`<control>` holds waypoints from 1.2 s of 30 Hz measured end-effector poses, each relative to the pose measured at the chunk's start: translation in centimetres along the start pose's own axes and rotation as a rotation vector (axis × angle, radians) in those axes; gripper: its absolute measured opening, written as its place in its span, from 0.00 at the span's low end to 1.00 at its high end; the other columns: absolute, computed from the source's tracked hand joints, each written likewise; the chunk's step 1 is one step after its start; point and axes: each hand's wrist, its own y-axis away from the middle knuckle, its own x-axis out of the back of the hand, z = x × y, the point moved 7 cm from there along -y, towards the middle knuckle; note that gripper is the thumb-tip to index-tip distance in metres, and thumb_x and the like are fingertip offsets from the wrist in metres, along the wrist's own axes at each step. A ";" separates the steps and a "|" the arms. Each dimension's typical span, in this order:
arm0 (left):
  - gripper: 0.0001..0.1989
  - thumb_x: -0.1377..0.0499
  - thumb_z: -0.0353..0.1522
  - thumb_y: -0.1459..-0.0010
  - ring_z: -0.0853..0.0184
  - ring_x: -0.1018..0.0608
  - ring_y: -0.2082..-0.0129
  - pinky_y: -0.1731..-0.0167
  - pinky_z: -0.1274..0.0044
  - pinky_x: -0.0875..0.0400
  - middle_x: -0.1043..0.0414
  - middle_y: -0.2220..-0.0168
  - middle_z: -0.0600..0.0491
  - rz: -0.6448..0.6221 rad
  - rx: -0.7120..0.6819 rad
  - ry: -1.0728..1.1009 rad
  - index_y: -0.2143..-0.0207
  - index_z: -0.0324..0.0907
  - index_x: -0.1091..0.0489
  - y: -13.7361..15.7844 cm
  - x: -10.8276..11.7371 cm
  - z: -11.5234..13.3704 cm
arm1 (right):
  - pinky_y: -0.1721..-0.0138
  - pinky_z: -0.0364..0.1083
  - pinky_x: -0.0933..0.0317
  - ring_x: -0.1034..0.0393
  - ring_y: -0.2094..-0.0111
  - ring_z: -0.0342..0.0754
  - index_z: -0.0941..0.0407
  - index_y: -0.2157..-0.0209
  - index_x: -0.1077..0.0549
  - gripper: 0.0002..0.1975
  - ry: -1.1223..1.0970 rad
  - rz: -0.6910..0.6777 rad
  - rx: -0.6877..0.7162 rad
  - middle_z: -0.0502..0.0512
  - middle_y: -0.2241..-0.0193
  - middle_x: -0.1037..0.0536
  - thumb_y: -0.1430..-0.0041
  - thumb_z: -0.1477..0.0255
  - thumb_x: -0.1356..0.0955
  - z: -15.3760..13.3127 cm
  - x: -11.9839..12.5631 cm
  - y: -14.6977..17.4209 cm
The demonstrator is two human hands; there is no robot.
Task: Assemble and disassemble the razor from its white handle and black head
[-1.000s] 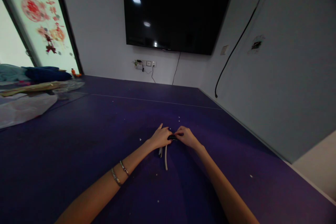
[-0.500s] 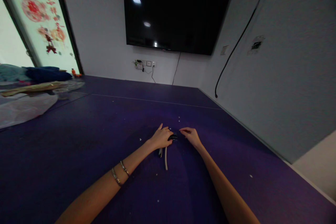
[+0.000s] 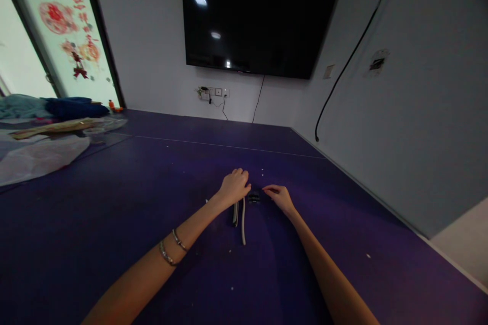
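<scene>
On the purple surface lie a pale, cable-like strip [image 3: 243, 223] and a second light-and-dark strip [image 3: 235, 215], both running toward me. Just beyond them sits a small black object [image 3: 253, 197], too dark and small to name. My left hand [image 3: 234, 186] hovers over the far ends of the strips, its fingers bent downward and its thumb apart from them; I see nothing held. To the right of the black object, my right hand [image 3: 278, 197] has thumb and fingertips pinched together. Whatever is between those tips is too small to make out.
Small white bits [image 3: 262, 171] are scattered over the purple surface [image 3: 183, 284]. Clear plastic sheeting [image 3: 49, 157] and dark blue cloth [image 3: 76, 107] lie at the left. A black cable [image 3: 343, 68] hangs down the right wall; a television [image 3: 259, 20] is mounted ahead.
My left hand has moved off the black object, forward and slightly left, its fingers curling. The black object now lies uncovered. My right hand keeps its pinch almost in place.
</scene>
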 end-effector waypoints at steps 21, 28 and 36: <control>0.18 0.53 0.35 0.43 0.56 0.23 0.64 0.66 0.66 0.29 0.24 0.66 0.43 -0.368 0.219 -0.104 0.66 0.39 0.26 6.2 -3.9 -0.6 | 0.81 0.40 0.45 0.37 0.80 0.42 0.61 0.73 0.24 0.12 -0.088 0.055 -0.075 0.51 0.82 0.29 0.58 0.70 0.35 0.6 0.7 0.0; 0.18 0.54 0.35 0.43 0.54 0.23 0.64 0.66 0.64 0.29 0.25 0.66 0.42 -0.373 0.206 -0.090 0.67 0.38 0.26 6.2 -3.8 -0.5 | 0.81 0.39 0.45 0.37 0.80 0.42 0.61 0.72 0.24 0.12 -0.083 0.054 -0.081 0.50 0.82 0.29 0.57 0.70 0.35 0.9 0.7 -0.1; 0.17 0.53 0.36 0.44 0.55 0.23 0.64 0.65 0.67 0.29 0.25 0.65 0.44 -0.397 0.231 -0.076 0.66 0.38 0.26 6.1 -4.1 -0.8 | 0.82 0.39 0.44 0.35 0.79 0.43 0.61 0.73 0.24 0.12 -0.081 0.063 -0.083 0.51 0.82 0.28 0.57 0.69 0.35 1.4 0.6 -0.3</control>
